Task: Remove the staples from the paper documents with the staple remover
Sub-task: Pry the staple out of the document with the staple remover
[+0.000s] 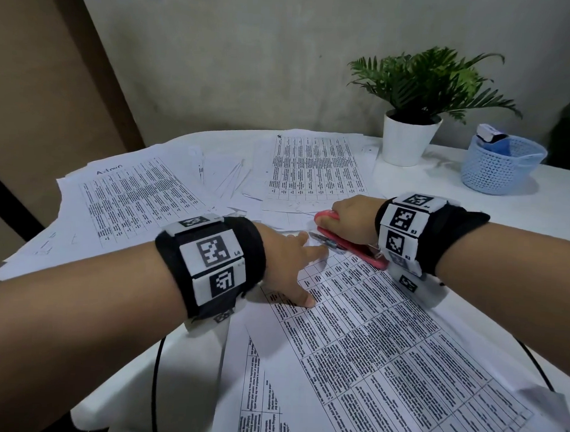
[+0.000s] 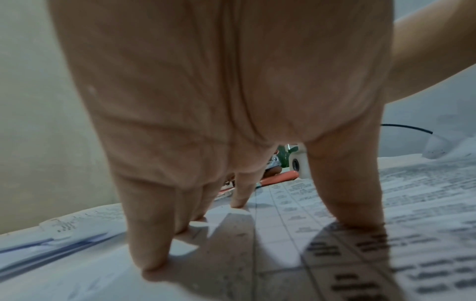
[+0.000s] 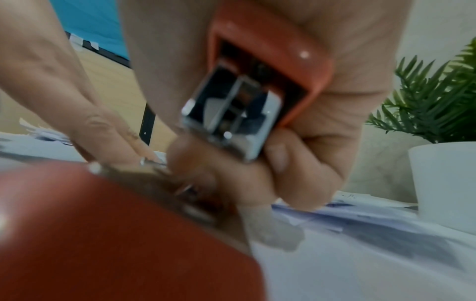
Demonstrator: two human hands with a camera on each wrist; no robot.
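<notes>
A printed document with a table of text lies in front of me on the white table. My left hand presses its straight, spread fingers on the document's top left corner. My right hand grips a red staple remover whose metal tip points at that corner, just beside the left fingertips. In the right wrist view the fingers curl round the remover's red and chrome body. The staple itself is too small to make out.
More printed sheets and another document spread across the far half of the table. A potted plant in a white pot and a light blue basket stand at the back right. Black cables hang off the near edge.
</notes>
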